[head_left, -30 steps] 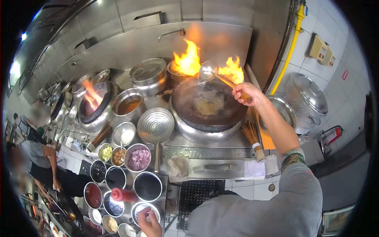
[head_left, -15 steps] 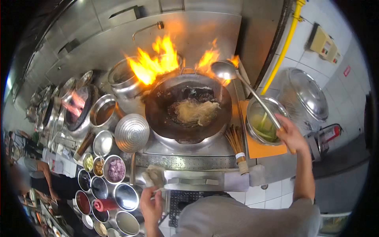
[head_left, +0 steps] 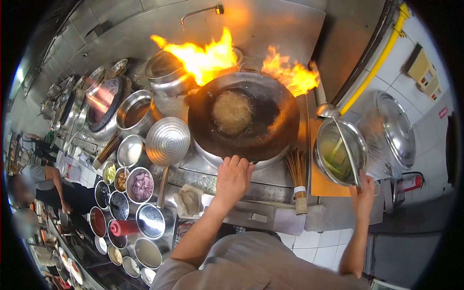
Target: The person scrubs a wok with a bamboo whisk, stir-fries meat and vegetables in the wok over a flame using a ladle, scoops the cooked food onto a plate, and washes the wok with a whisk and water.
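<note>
My left hand is closed on the near rim of the wok, at its handle. The wok is tilted over the burner, and a round brownish mass lies in oil inside it. At the right, my right hand is wrapped round the handle of a ladle. The ladle's bowl rests at the far rim of a metal pot holding liquid and green stalks. Flames rise behind the wok on both sides.
A perforated skimmer lies left of the wok. Below it are bowls of chopped onion, sauces and seasonings, with a red bottle. A bamboo brush stands right. Two people work at the far left.
My left hand has moved up from the counter's front edge and taken hold of the wok. The wok has tilted. The ladle has come down to the pot at the right.
</note>
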Demonstrator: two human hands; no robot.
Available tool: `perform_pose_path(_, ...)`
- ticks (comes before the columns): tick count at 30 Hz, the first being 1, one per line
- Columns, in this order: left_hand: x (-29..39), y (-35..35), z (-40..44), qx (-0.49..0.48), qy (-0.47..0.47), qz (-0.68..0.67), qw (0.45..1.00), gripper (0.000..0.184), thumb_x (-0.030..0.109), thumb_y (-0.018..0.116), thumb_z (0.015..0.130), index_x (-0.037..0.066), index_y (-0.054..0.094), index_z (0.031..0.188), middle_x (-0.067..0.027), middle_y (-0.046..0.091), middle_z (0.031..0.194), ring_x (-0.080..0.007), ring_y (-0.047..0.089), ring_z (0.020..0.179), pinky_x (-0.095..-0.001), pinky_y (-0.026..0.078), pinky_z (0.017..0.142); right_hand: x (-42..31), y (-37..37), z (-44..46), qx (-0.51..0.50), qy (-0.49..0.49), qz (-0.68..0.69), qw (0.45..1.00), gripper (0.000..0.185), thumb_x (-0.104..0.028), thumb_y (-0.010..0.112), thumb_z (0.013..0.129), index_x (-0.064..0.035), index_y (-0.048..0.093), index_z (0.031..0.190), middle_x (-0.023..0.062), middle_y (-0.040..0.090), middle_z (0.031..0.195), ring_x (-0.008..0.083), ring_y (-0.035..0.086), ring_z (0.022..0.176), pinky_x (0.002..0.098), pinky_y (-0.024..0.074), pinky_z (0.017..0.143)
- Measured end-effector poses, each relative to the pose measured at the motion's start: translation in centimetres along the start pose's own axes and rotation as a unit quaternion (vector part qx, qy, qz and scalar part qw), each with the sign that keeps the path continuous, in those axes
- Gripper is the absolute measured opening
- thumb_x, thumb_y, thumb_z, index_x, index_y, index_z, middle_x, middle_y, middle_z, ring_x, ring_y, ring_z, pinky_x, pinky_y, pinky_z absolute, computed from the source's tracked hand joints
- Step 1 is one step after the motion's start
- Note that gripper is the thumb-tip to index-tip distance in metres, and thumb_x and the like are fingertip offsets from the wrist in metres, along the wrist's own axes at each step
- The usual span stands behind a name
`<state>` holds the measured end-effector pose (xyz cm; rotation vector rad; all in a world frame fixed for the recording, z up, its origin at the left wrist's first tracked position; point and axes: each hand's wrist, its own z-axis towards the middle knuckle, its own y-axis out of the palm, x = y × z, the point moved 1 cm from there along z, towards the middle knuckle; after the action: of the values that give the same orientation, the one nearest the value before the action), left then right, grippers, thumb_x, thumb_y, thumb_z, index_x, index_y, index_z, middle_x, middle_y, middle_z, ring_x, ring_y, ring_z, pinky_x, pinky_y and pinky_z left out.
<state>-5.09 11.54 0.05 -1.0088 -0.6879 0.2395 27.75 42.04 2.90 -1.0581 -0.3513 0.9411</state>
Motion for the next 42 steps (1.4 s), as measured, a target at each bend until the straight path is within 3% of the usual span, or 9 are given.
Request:
perform_pose_path(3, -0.5, 0.7, 0.4, -0.014, -0.001, 0.022, 1.000, 0.020, 0.025, 0.066, 0.092, 0.006, 0.064, 0.087, -0.0119, 0.062, 0.091, -0.0313, 0.060, 0.091, -0.0451, 0.051, 0.075, -8.3, 3.4, -2.7, -0.313, 0.309, 0.259, 0.860, 0.059, -0.022, 0.078, 0.085, -0.0079, 0.058, 0.139, 0.0158, 0.064, 0.123, 0.0291, 0.063, 0.110, 0.0411, 0.0510, 0.093)
perform_pose_path(6, 0.2, -0.2, 0.2, 0.024, 0.014, -0.022, 0.999, 0.019, 0.022, 0.067, 0.092, 0.006, 0.063, 0.082, -0.0117, 0.060, 0.081, -0.0334, 0.059, 0.081, -0.0475, 0.049, 0.070, -11.3, 12.6, -9.7, -0.277, 0.092, 0.021, 0.956, 0.068, -0.034, 0.075, 0.085, -0.0045, 0.050, 0.142, 0.0196, 0.066, 0.120, 0.0321, 0.065, 0.105, 0.0436, 0.0524, 0.089)
perform_pose_path(8, 0.1, -0.2, 0.6, 0.010, 0.014, -0.015, 1.000, 0.021, 0.024, 0.066, 0.092, 0.006, 0.063, 0.081, -0.0119, 0.061, 0.081, -0.0337, 0.060, 0.082, -0.0474, 0.050, 0.071, -10.9, 13.8, -9.7, -0.292, 0.185, 0.090, 0.934, 0.070, -0.031, 0.075, 0.085, -0.0038, 0.047, 0.143, 0.0211, 0.064, 0.122, 0.0330, 0.065, 0.105, 0.0436, 0.0531, 0.090)
perform_pose_path(12, -1.1, -1.5, 0.4, -0.014, 0.012, -0.019, 1.000, 0.024, 0.026, 0.067, 0.092, 0.005, 0.065, 0.080, -0.0126, 0.065, 0.083, -0.0336, 0.062, 0.085, -0.0469, 0.052, 0.072, -9.2, 7.7, -7.9, -0.189, 0.367, 0.537, 0.736, 0.067, -0.005, 0.073, 0.082, -0.0078, 0.045, 0.143, 0.0159, 0.064, 0.116, 0.0247, 0.067, 0.097, 0.0358, 0.0573, 0.082)
perform_pose_path(16, -1.3, -1.3, 0.5, -0.043, 0.003, -0.025, 0.999, 0.022, 0.026, 0.067, 0.091, 0.005, 0.067, 0.084, -0.0131, 0.067, 0.088, -0.0332, 0.064, 0.089, -0.0463, 0.052, 0.075, -16.1, -1.1, 2.5, -0.296, 0.241, 0.480, 0.790, 0.082, 0.005, 0.073, 0.080, -0.0115, 0.040, 0.152, 0.0105, 0.065, 0.111, 0.0149, 0.066, 0.082, 0.0286, 0.0557, 0.065)
perform_pose_path(20, -1.2, -2.6, -0.4, 0.017, -0.002, -0.063, 0.998, 0.026, 0.025, 0.072, 0.088, 0.003, 0.070, 0.103, -0.0166, 0.065, 0.107, -0.0357, 0.062, 0.105, -0.0458, 0.051, 0.087, -25.9, 6.1, 10.9, -0.429, 0.041, 0.360, 0.827, 0.054, -0.028, 0.072, 0.093, -0.0126, 0.057, 0.142, 0.0049, 0.070, 0.100, 0.0114, 0.065, 0.072, 0.0286, 0.0551, 0.064)
perform_pose_path(25, -3.1, -9.1, -7.2, 0.060, -0.037, -0.102, 0.992, 0.043, 0.021, 0.077, 0.085, 0.003, 0.066, 0.122, -0.0203, 0.060, 0.126, -0.0392, 0.056, 0.121, -0.0468, 0.046, 0.101, -31.3, 13.8, 16.0, -0.359, -0.235, 0.132, 0.894, 0.047, -0.037, 0.068, 0.089, -0.0140, 0.066, 0.130, 0.0221, 0.071, 0.111, 0.0388, 0.070, 0.102, 0.0463, 0.0557, 0.087)
perform_pose_path(31, -9.7, -10.0, -15.5, 0.075, -0.224, -0.136, 0.962, 0.044, 0.015, 0.075, 0.087, 0.000, 0.062, 0.126, -0.0261, 0.058, 0.127, -0.0457, 0.054, 0.118, -0.0501, 0.044, 0.102, -29.5, 12.9, 20.7, -0.380, -0.223, -0.110, 0.891, 0.020, -0.015, 0.063, 0.082, -0.0043, 0.074, 0.095, 0.0195, 0.074, 0.095, 0.0370, 0.073, 0.093, 0.0456, 0.0579, 0.078)
perform_pose_path(42, -13.8, -4.1, -19.0, 0.115, -0.300, -0.129, 0.938, 0.058, 0.017, 0.069, 0.092, -0.007, 0.046, 0.140, -0.0296, 0.051, 0.133, -0.0468, 0.049, 0.126, -0.0485, 0.038, 0.109, -27.7, 17.0, 24.1, -0.280, -0.158, -0.170, 0.931, 0.024, -0.019, 0.064, 0.084, -0.0096, 0.075, 0.104, 0.0191, 0.074, 0.100, 0.0332, 0.074, 0.093, 0.0458, 0.0589, 0.080)
